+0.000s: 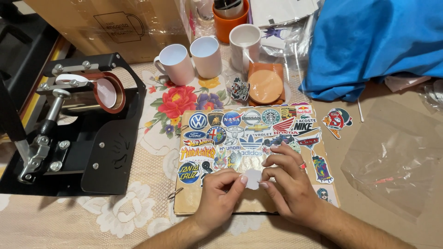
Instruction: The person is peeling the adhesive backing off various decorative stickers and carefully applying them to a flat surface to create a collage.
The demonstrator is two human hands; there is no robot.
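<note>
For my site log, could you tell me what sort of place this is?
Probably a home craft table for decorating goods: a mug heat press, blank white mugs, and a sticker-covered board on a floral tablecloth.

Board (203,203): on the bench (69,221), under both hands.
Press (78,124): left of the board.
Mugs (205,55): behind the board.
Cloth (378,41): right of the mugs.

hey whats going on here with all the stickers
A person is holding a small white sticker between the fingertips of the left hand and right hand, over a brown board covered with colourful stickers. A black mug press sits to the left, and three white mugs stand at the back on the floral tablecloth.
</note>
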